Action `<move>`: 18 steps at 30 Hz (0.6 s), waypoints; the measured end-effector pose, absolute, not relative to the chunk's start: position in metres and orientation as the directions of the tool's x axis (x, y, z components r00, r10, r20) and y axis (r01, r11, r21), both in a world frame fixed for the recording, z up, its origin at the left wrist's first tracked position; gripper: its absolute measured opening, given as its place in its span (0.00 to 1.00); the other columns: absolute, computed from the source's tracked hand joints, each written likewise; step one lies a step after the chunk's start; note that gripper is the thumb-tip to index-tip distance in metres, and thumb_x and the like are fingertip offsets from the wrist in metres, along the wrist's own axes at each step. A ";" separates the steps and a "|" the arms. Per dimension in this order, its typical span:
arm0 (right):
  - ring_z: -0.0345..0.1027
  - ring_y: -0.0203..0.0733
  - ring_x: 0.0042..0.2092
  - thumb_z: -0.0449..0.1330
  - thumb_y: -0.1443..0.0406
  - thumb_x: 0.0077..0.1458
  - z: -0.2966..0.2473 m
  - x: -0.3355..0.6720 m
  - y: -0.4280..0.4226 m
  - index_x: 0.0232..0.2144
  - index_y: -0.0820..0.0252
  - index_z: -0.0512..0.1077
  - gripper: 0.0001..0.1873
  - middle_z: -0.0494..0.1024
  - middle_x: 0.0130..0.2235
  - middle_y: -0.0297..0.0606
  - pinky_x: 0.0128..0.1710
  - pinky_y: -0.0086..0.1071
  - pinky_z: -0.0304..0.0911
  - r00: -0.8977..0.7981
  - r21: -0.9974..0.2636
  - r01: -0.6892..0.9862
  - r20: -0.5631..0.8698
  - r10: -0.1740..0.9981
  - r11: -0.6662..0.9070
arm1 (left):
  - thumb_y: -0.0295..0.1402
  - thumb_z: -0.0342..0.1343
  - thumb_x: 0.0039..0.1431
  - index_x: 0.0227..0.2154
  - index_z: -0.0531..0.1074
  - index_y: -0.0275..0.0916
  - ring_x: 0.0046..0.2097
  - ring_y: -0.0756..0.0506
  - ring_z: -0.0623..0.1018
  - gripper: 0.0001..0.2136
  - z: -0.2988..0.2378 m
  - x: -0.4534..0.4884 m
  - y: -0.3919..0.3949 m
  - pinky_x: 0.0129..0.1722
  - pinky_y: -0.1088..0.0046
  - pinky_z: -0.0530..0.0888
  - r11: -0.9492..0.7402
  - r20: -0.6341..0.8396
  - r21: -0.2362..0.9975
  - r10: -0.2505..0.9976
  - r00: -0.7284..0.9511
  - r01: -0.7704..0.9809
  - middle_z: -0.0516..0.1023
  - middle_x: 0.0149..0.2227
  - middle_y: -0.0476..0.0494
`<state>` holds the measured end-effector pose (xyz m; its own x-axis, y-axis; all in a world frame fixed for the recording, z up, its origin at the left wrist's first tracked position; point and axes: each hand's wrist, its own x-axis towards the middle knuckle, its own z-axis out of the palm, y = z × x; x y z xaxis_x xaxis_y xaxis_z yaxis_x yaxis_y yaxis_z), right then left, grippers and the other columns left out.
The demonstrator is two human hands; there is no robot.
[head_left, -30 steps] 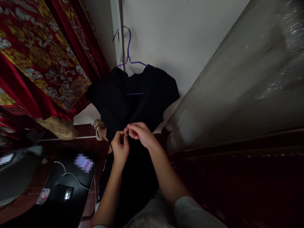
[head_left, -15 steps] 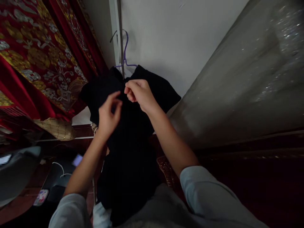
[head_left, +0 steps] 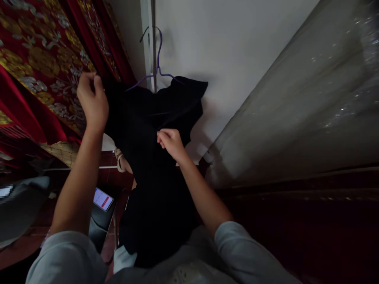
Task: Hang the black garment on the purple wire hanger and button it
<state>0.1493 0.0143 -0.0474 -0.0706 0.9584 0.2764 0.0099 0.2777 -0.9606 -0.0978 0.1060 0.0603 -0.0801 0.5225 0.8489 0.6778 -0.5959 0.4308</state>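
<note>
Item: black garment (head_left: 148,157), hung on a purple hanger (head_left: 158,59) against the wall (head_left: 222,47), long axis running straight down from the hook toward the person.
Person's left hand (head_left: 93,102): raised at the garment's left shoulder, fingers clenched on its edge, beside the red and gold cloth (head_left: 35,59).
Person's right hand (head_left: 171,142): at centre front, fingers pinching fabric just below the hanger.

The black garment (head_left: 154,165) covers both arms of the purple hanger (head_left: 159,55); only hook and neck show. The garment's fabric is too dark to resolve seams or fasteners, and its lower hem is hidden behind the person's sleeves. The right hand (head_left: 170,142) pinches the garment front; the pinched detail is too small to tell. The left forearm cuts off the phone (head_left: 103,199); its screen text is illegible.
</note>
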 end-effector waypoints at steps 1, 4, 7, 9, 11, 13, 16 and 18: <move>0.55 0.30 0.20 0.56 0.64 0.58 -0.052 0.151 0.005 0.17 0.58 0.68 0.17 0.63 0.16 0.28 0.24 0.29 0.50 -0.077 -0.955 -0.025 0.297 0.952 0.296 | 0.46 0.47 0.78 0.42 0.69 0.33 0.52 0.47 0.73 0.19 0.046 -0.112 0.114 0.63 0.61 0.66 -0.546 0.799 0.477 0.596 -0.080 0.688 0.77 0.43 0.46; 0.54 0.31 0.19 0.57 0.61 0.57 -0.069 0.157 -0.022 0.17 0.57 0.68 0.18 0.62 0.16 0.29 0.24 0.30 0.48 -0.026 -0.947 -0.126 0.301 0.953 0.296 | 0.37 0.54 0.74 0.35 0.72 0.36 0.43 0.47 0.75 0.12 -0.013 -0.131 0.108 0.54 0.65 0.71 -0.420 0.616 0.554 0.788 -0.014 0.719 0.78 0.38 0.47; 0.52 0.31 0.19 0.57 0.59 0.56 -0.094 0.158 -0.041 0.15 0.57 0.65 0.19 0.61 0.16 0.29 0.23 0.31 0.47 0.091 -0.942 -0.251 0.205 0.974 0.222 | 0.31 0.58 0.68 0.30 0.71 0.39 0.35 0.47 0.74 0.09 -0.069 -0.127 0.074 0.47 0.66 0.73 -0.343 0.435 0.582 0.897 0.074 0.738 0.74 0.31 0.48; 0.51 0.31 0.20 0.57 0.59 0.54 -0.109 0.158 -0.047 0.15 0.57 0.64 0.19 0.61 0.16 0.30 0.23 0.32 0.46 0.113 -0.944 -0.288 0.135 0.984 0.162 | 0.30 0.61 0.65 0.27 0.70 0.40 0.32 0.47 0.72 0.10 -0.090 -0.121 0.052 0.42 0.68 0.73 -0.353 0.371 0.600 0.918 0.141 0.718 0.73 0.27 0.49; 0.52 0.33 0.21 0.57 0.57 0.55 -0.118 0.159 -0.048 0.16 0.57 0.64 0.18 0.61 0.18 0.31 0.24 0.32 0.49 0.140 -0.956 -0.262 0.100 0.985 0.134 | 0.32 0.60 0.66 0.30 0.73 0.40 0.31 0.47 0.73 0.08 -0.094 -0.114 0.037 0.39 0.69 0.72 -0.379 0.354 0.621 0.917 0.185 0.687 0.75 0.27 0.49; 0.59 0.35 0.26 0.59 0.55 0.56 -0.119 0.159 -0.046 0.21 0.56 0.65 0.16 0.65 0.23 0.32 0.29 0.32 0.57 0.279 -0.962 -0.185 0.146 0.949 0.203 | 0.37 0.56 0.70 0.36 0.74 0.40 0.34 0.46 0.76 0.08 -0.083 -0.102 0.025 0.39 0.69 0.73 -0.414 0.381 0.669 0.904 0.193 0.618 0.78 0.31 0.47; 0.70 0.42 0.46 0.67 0.54 0.53 -0.110 0.156 -0.047 0.39 0.55 0.70 0.16 0.75 0.42 0.39 0.50 0.36 0.67 0.430 -0.918 -0.024 0.347 0.833 0.395 | 0.46 0.54 0.72 0.40 0.75 0.40 0.39 0.45 0.79 0.14 -0.053 -0.068 0.005 0.42 0.69 0.76 -0.500 0.465 0.775 0.865 0.187 0.386 0.79 0.36 0.43; 0.69 0.46 0.58 0.70 0.55 0.52 -0.102 0.151 -0.050 0.53 0.54 0.68 0.29 0.74 0.55 0.43 0.61 0.40 0.64 0.271 -0.896 -0.003 0.427 0.863 0.444 | 0.48 0.55 0.71 0.40 0.76 0.40 0.42 0.44 0.80 0.15 -0.032 -0.038 -0.011 0.46 0.67 0.77 -0.543 0.485 0.800 0.835 0.260 0.254 0.80 0.39 0.42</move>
